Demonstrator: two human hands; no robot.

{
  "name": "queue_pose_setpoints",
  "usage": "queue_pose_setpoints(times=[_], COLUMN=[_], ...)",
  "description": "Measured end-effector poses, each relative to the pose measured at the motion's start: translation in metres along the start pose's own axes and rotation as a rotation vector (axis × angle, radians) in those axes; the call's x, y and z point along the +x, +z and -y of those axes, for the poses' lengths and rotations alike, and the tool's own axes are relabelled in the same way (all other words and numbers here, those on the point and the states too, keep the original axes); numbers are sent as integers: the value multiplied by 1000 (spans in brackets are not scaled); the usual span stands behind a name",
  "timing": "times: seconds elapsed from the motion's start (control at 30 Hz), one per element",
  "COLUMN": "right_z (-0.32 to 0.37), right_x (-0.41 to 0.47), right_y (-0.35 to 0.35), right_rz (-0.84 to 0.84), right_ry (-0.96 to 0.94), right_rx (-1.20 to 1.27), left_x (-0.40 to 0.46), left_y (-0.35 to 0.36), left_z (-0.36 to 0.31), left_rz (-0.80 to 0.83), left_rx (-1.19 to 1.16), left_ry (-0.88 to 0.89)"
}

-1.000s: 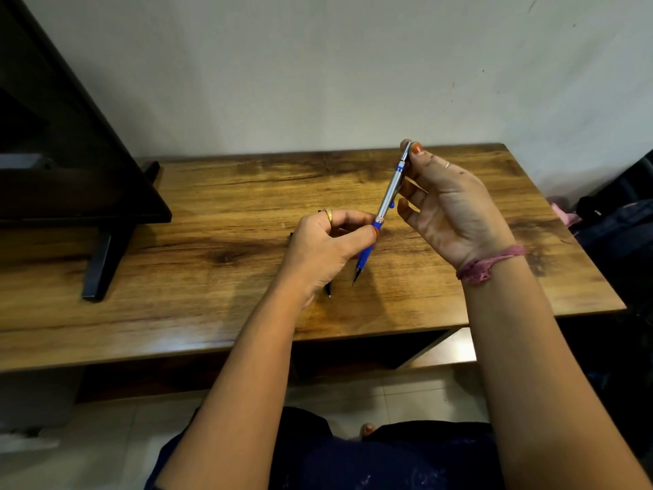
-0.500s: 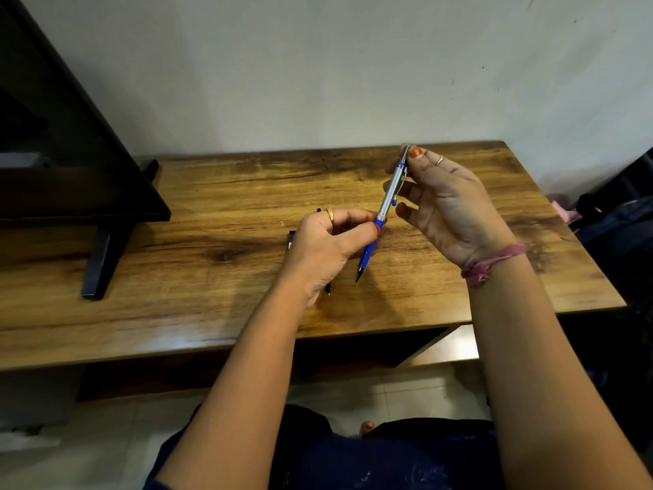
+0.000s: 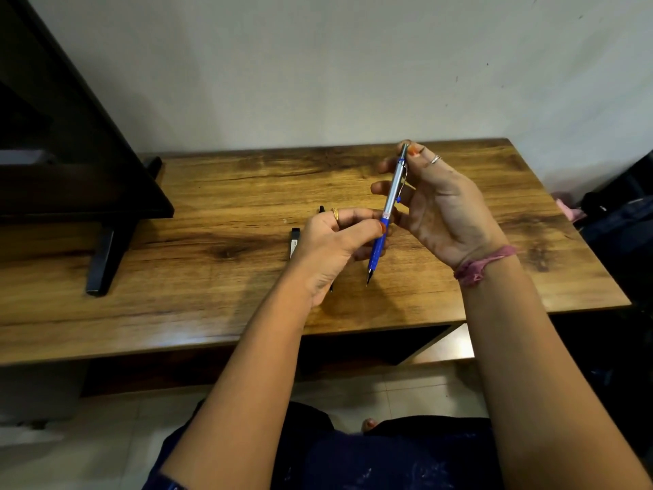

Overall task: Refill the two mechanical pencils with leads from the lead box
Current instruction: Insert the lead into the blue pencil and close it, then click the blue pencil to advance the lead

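Blue mechanical pencil pinched mid-barrel by left hand; right hand fingertips, lowered slightly since before, gripping cap end. Cap removal apparently underway.

No text can be read; the lead box bears a pale label, too small to make out.

Wooden worktop in play, warm brown with dark grain streaks, pushed back against a pale wall. Far left on it, a black stand foot plants itself under a dark panel. Mid-surface lies a small black lead box, partly hidden. Just beside it, a black pencil peeks out, mostly covered.
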State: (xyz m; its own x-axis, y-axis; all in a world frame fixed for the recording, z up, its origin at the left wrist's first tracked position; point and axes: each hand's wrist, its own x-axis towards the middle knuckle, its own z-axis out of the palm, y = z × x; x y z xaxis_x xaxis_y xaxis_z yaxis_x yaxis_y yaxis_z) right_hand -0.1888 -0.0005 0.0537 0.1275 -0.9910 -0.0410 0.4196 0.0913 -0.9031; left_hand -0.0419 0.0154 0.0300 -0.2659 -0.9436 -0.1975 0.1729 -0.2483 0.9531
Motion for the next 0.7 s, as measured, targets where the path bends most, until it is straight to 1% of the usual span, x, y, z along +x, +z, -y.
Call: queue_pose_setpoints(times=[0.17,0.27,0.4,0.57,0.7], right_z=[-1,-4,-8,-9,-9], right_x=[1,-1,-3,-3,-3], right_y=[4,5,5,5,8], right_rz=[-74,-36,26,24,-3], right_ry=[-20,-3,17,-18,-42], right_rx=[-43,-144,-237,-234,-102], left_x=[1,2,4,3,3], left_y=[3,4,3,1,-4], left_z=[-2,-3,0,1,-2], left_rz=[-17,-54,-102,-99,-125], left_rx=[-57,-107,-98,-33,53], left_ry=[5,21,37,62,100])
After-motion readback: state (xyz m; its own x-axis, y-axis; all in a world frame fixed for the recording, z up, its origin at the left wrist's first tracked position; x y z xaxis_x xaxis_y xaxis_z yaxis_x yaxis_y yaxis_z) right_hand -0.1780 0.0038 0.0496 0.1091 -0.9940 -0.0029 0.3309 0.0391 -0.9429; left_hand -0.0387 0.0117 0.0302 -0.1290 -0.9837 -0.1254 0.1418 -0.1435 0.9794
